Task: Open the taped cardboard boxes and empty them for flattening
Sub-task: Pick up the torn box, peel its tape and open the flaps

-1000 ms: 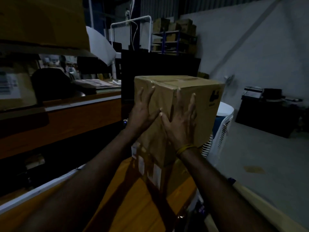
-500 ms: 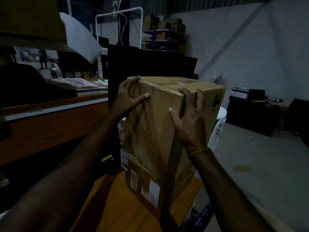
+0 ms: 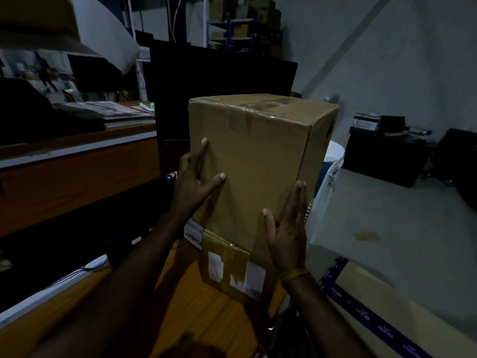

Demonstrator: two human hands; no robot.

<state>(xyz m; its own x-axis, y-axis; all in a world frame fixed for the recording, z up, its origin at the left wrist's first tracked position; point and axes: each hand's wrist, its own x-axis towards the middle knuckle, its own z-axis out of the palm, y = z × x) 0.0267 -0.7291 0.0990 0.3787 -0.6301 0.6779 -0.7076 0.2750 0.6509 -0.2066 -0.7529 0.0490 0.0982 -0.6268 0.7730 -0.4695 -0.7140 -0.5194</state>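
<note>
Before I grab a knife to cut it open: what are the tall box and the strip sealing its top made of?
Tall box: matte brown cardboard, going by its dull, creased faces. Sealing strip: apparently glossy plastic packing tape; it glints and wrinkles along the top seam.

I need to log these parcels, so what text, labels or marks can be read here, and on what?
"AMWAY": my best reading, seen upside down on the white item behind the lower box.
White labels on the lower box: too blurred to read.
Dark mark on the top box: unreadable.
Print on the blue tape at the right: too small.
</note>
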